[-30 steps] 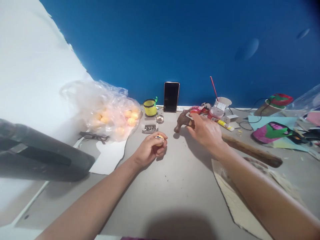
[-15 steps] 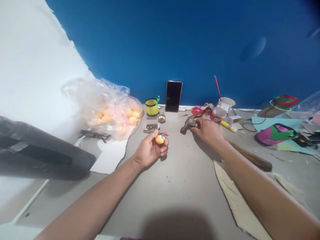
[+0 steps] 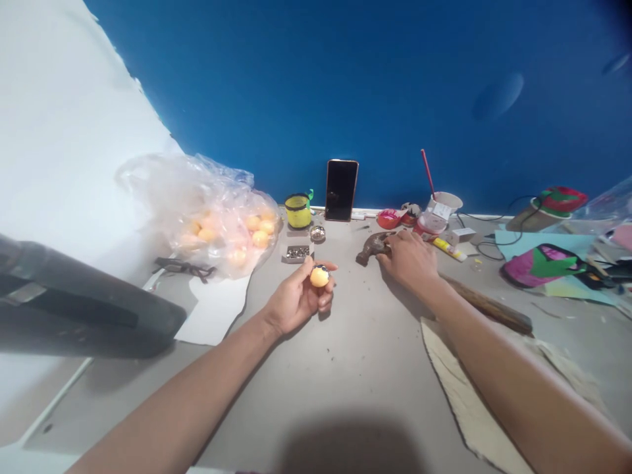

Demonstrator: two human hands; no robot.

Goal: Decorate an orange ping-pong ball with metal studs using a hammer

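My left hand [image 3: 299,297] holds a small orange ball [image 3: 320,277] between its thumb and fingers. Dark and silvery pieces cover the ball's upper part, while bare orange faces me. Over to the right, my right hand [image 3: 409,258] is closed over the neck of a claw hammer [image 3: 371,247] lying on the table. The hammer's wooden handle [image 3: 494,306] runs back under my right forearm. Just beyond my left hand sits a small box of shiny metal bits [image 3: 297,253], with a round silvery ball [image 3: 318,233] behind it.
A plastic bag of orange balls [image 3: 232,230] lies at left near a dark cylinder [image 3: 89,303]. A phone [image 3: 342,191] leans against the blue wall beside a yellow cup [image 3: 298,212]. At right are a white cup [image 3: 447,201], a glue tube [image 3: 449,249] and cloth [image 3: 464,382].
The ball has turned in my left hand, so more bare orange and less silver faces me. My right hand stays at the hammer, its fingers slightly shifted.
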